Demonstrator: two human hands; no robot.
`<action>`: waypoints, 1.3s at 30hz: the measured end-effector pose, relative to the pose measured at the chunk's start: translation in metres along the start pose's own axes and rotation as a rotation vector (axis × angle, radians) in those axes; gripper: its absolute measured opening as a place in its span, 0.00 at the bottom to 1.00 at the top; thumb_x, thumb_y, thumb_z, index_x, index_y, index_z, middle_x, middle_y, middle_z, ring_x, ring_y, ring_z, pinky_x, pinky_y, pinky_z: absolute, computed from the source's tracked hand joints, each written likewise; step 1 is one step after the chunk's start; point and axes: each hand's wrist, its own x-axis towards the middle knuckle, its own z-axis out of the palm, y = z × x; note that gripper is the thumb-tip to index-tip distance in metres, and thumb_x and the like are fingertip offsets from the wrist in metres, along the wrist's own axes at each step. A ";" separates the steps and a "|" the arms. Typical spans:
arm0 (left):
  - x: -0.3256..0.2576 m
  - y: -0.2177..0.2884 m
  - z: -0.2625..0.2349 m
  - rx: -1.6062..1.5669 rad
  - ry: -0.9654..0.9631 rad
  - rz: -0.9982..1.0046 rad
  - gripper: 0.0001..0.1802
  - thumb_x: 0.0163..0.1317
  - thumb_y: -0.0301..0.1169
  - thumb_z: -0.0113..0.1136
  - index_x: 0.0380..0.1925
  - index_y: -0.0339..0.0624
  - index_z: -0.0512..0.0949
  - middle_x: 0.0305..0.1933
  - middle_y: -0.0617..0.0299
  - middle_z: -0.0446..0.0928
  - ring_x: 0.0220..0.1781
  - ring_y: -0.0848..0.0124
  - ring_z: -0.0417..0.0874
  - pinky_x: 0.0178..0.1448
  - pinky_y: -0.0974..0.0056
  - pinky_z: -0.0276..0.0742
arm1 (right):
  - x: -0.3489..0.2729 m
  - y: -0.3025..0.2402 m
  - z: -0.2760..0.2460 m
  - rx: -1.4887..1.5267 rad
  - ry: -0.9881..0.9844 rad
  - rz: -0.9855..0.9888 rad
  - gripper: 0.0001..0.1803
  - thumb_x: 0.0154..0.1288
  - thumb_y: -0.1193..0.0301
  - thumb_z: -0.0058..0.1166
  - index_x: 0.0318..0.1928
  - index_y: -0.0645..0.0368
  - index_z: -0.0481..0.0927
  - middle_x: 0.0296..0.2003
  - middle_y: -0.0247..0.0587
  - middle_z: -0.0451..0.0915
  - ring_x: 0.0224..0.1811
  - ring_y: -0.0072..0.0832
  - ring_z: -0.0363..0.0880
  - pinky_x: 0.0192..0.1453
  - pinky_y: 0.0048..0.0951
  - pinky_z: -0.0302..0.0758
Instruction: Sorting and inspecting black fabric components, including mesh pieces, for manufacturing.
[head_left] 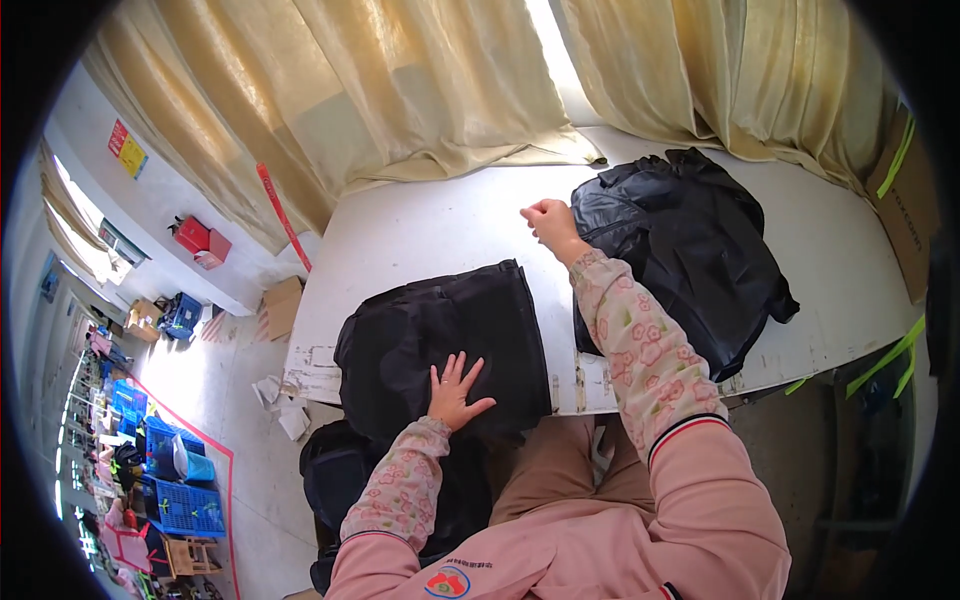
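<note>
My left hand (pixel 459 397) lies flat with its fingers spread on a black fabric bag (pixel 420 320) at the near edge of the white table. A ring shows on one of its fingers. The bag lies flat, its right edge straight and its left side rounded. Farther off and to the right, my right hand (pixel 553 228) is raised over the table with its fingers curled closed. Whatever it may hold is too small to make out. Beside that hand and forearm spreads a second black bag (pixel 690 240), crumpled and partly shiny; my right sleeve covers part of its left side.
The white table (pixel 430 225) has a worn front edge. Below it on the left are more dark bags (pixel 340 470). Beige curtains (pixel 420 90) hang behind the table. A cardboard box (pixel 903 200) stands at the right, and blue crates (pixel 188 507) stand on the floor far left.
</note>
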 end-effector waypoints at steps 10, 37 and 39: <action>0.002 0.002 0.003 -0.007 -0.005 0.020 0.46 0.54 0.65 0.54 0.71 0.60 0.57 0.76 0.49 0.49 0.78 0.52 0.45 0.74 0.36 0.31 | -0.047 0.066 0.050 -0.404 -0.162 -0.213 0.22 0.58 0.54 0.61 0.23 0.64 0.81 0.22 0.44 0.80 0.22 0.27 0.80 0.29 0.29 0.77; 0.000 0.003 0.003 -0.022 0.042 0.009 0.45 0.54 0.65 0.55 0.70 0.60 0.60 0.75 0.49 0.51 0.77 0.52 0.46 0.73 0.35 0.32 | -0.080 0.059 0.017 -0.423 -0.177 0.097 0.21 0.57 0.53 0.61 0.31 0.62 0.82 0.29 0.49 0.83 0.33 0.42 0.82 0.40 0.40 0.76; -0.002 0.001 0.004 -0.023 0.044 0.010 0.46 0.54 0.65 0.55 0.70 0.60 0.60 0.75 0.50 0.51 0.77 0.52 0.47 0.73 0.35 0.33 | -0.079 0.050 0.033 -0.446 -0.139 0.085 0.21 0.56 0.53 0.61 0.31 0.61 0.82 0.29 0.49 0.83 0.34 0.44 0.82 0.40 0.41 0.76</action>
